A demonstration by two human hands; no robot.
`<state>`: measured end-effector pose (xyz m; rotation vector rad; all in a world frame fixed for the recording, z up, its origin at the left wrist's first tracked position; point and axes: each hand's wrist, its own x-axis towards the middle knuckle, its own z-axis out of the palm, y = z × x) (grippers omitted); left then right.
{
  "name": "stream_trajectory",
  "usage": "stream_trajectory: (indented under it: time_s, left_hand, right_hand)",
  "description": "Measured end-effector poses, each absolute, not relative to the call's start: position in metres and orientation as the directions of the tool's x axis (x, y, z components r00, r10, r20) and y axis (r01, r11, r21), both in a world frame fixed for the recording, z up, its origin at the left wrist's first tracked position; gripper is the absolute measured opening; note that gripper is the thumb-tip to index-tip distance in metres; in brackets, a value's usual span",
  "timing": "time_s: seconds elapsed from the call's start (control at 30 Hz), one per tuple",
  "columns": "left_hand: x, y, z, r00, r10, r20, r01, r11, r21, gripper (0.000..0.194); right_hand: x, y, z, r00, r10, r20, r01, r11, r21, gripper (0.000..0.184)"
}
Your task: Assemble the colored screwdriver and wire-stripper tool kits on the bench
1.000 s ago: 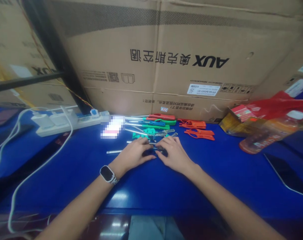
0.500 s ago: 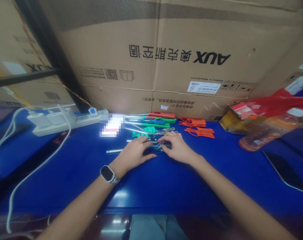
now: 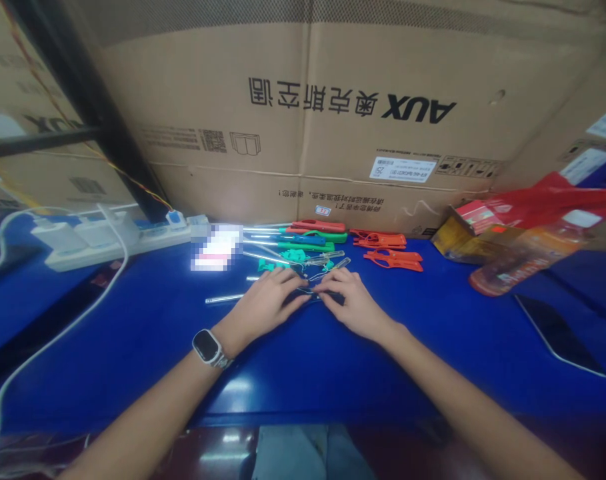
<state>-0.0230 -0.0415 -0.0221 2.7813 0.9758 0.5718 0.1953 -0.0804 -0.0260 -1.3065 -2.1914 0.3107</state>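
Note:
My left hand (image 3: 263, 305) and my right hand (image 3: 349, 303) rest close together on the blue table (image 3: 133, 347), fingertips meeting over a small dark part with a thin metal piece (image 3: 310, 295). Both hands' fingers are curled and pinching at it; what exactly they grip is partly hidden. A smartwatch (image 3: 207, 347) sits on my left wrist. A metal rod (image 3: 223, 299) lies just left of my left hand. Behind the hands lie green and red handled tools (image 3: 313, 235) and small green plastic pieces (image 3: 293, 259).
Orange plastic pieces (image 3: 390, 250) lie at the back right. A white power strip (image 3: 87, 235) with cables sits back left. A large AUX cardboard box (image 3: 333, 120) walls the back. A plastic bottle (image 3: 523, 257), red packaging and a dark phone (image 3: 557, 330) lie right.
The camera tilted down slightly. My right hand shifted a little right and back, then returned toward my left hand; both stay on the small part.

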Motion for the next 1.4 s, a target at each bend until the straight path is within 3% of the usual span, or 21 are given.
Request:
stream_trajectory:
  time_s: [0.2,0.4,0.57,0.97,1.17,1.4]
  left_hand:
    - [-0.018,-0.036,-0.025,0.738,0.595,0.319,0.546,-0.804,0.236,0.022]
    - [-0.019,-0.035,-0.031,0.738,0.575,0.353,0.529,-0.818,0.227,0.023]
    - [-0.016,-0.038,-0.033,0.718,0.586,0.374,0.542,-0.809,0.227,0.024]
    - [-0.013,-0.042,-0.034,0.703,0.591,0.396,0.595,-0.794,0.129,0.024]
    - [-0.014,-0.041,-0.032,0.715,0.578,0.393,0.581,-0.804,0.127,0.025]
    - [-0.014,-0.041,-0.029,0.753,0.531,0.388,0.536,-0.838,0.107,0.024]
  right_hand:
    - [0.198,-0.080,-0.024,-0.340,0.866,0.366,0.736,0.488,-0.470,0.029]
    - [0.209,-0.086,-0.023,-0.432,0.833,0.345,0.851,0.503,-0.150,0.026]
    - [0.208,-0.090,-0.020,-0.472,0.818,0.329,0.863,0.505,-0.018,0.030]
    - [0.199,-0.097,-0.017,-0.419,0.860,0.291,0.906,0.419,0.066,0.031]
    - [0.191,-0.104,-0.018,-0.424,0.867,0.262,0.905,0.392,0.167,0.040]
    - [0.190,-0.103,-0.019,-0.412,0.873,0.259,0.911,0.398,0.109,0.041]
